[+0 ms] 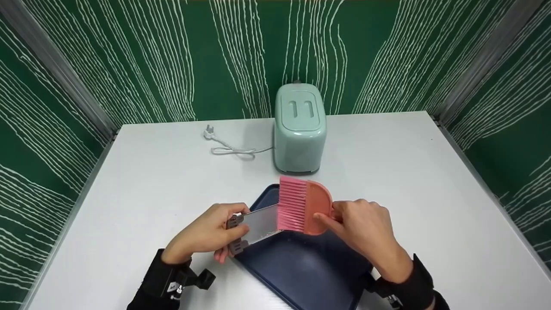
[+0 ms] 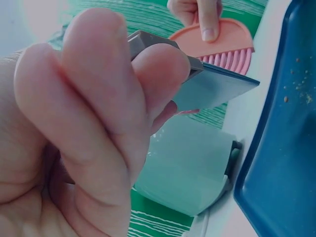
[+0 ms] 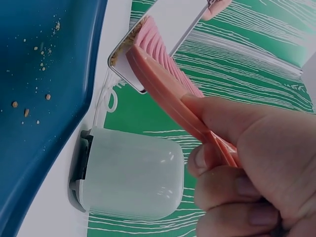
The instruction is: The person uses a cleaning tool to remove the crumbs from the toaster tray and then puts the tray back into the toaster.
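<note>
Closest in, across the near part of the white table: a dark blue tray, crumbs scattered over it, seemingly laid there to catch anything brushed off. Above it, the left hand, pinching the grey end of a flat metal tray, thumb on top, probably to keep the other end free and over the blue tray. At that free end, brownish bits near the corner. Opposite, the right hand, pinching an orange brush, thumb against its flat body, pink bristles turned leftward onto the metal, apparently for sweeping. So, metal tray between both hands: in the left's grip, pointing toward the right, met there by bristles. Beyond, near the blue tray, a pale green toaster, upright; to its left, a looped cord and plug. Farthest, a green wall, streaked white.
</note>
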The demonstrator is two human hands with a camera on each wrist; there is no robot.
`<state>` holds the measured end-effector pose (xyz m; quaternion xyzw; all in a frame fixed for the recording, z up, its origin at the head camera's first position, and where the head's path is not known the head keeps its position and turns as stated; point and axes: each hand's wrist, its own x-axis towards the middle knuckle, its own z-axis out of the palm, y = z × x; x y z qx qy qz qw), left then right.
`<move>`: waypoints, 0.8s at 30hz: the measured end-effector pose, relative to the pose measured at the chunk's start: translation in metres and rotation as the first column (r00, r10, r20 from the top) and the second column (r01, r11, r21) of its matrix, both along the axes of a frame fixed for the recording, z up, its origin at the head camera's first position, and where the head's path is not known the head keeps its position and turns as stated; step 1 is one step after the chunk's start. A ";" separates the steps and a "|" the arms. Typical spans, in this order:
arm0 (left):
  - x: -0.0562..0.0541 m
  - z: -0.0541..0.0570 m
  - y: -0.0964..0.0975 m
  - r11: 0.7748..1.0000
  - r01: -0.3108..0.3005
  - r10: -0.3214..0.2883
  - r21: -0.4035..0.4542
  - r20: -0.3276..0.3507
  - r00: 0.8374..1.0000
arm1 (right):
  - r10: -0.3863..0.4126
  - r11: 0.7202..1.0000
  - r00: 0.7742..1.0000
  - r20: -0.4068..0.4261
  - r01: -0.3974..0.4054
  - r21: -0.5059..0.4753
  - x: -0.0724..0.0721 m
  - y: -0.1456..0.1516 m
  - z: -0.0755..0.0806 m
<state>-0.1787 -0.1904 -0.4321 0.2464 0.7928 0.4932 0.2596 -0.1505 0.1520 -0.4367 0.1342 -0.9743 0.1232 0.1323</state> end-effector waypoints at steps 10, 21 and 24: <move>0.001 0.003 -0.002 1.000 -0.007 0.006 -0.029 -0.034 0.999 | -0.013 1.000 1.000 0.021 0.013 0.018 0.001 0.005 0.003; 0.000 0.004 -0.004 0.999 0.017 -0.019 -0.029 -0.074 0.997 | -0.037 0.999 0.998 0.055 0.036 0.026 0.000 0.017 0.011; 0.000 0.004 -0.004 0.999 0.008 -0.011 -0.039 -0.072 0.997 | -0.049 0.999 0.997 0.061 0.048 0.014 0.000 0.021 0.016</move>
